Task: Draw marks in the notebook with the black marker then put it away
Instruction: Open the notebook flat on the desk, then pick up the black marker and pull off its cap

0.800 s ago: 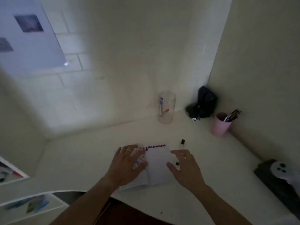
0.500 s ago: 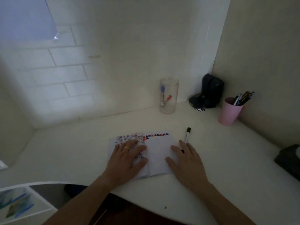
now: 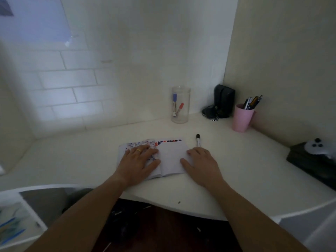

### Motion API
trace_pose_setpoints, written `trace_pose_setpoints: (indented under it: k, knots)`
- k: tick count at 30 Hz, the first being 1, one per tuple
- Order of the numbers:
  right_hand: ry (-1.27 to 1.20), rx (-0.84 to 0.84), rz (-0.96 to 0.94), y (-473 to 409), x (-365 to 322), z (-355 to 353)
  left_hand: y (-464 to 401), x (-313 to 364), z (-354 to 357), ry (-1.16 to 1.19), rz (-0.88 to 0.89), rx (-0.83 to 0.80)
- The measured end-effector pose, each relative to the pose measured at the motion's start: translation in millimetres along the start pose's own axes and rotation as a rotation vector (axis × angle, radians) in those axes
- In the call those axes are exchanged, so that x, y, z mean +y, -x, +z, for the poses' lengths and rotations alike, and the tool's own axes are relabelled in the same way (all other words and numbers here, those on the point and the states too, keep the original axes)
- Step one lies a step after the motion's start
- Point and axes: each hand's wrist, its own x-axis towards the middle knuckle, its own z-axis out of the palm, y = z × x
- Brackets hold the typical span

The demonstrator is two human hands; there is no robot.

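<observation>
A small notebook [image 3: 171,157] lies open on the white desk [image 3: 236,171], with coloured marks along the top of both pages. My left hand [image 3: 140,163] rests flat on its left page, fingers spread, a ring on one finger. My right hand [image 3: 201,165] lies flat on the notebook's right edge and the desk, holding nothing. The black-capped marker [image 3: 198,140] lies on the desk just beyond my right fingertips, cap pointing away from me.
A clear jar [image 3: 180,104] with a blue and a red marker stands at the back. A black device [image 3: 222,100] sits in the corner beside a pink cup [image 3: 242,118] of pens. A dark object [image 3: 314,159] lies at the right edge.
The view has tilted down and steadied. Both hands have stayed flat on the notebook; the right hand sits slightly nearer the marker's lower end.
</observation>
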Motion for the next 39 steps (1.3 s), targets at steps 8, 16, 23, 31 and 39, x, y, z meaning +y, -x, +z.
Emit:
trace_pose_setpoints:
  k: [8, 16, 23, 31, 39]
  knots:
    - [-0.04, 0.065, 0.026, -2, -4, -4, 3, 1, -1, -0.016, -0.013, 0.005]
    - [-0.066, 0.106, 0.011, -6, 1, 0, 7, 9, -10, -0.07, -0.012, -0.049]
    - [-0.073, 0.127, -0.041, -6, 7, 7, -20, -2, -40, -0.121, 0.071, -0.257]
    - [-0.062, 0.3, -0.028, -46, -2, -15, -102, -40, -36, 0.085, 0.146, -0.102]
    - [-0.405, 0.596, -0.129, -121, -36, -6, -153, -45, -5, 0.29, 0.147, -0.17]
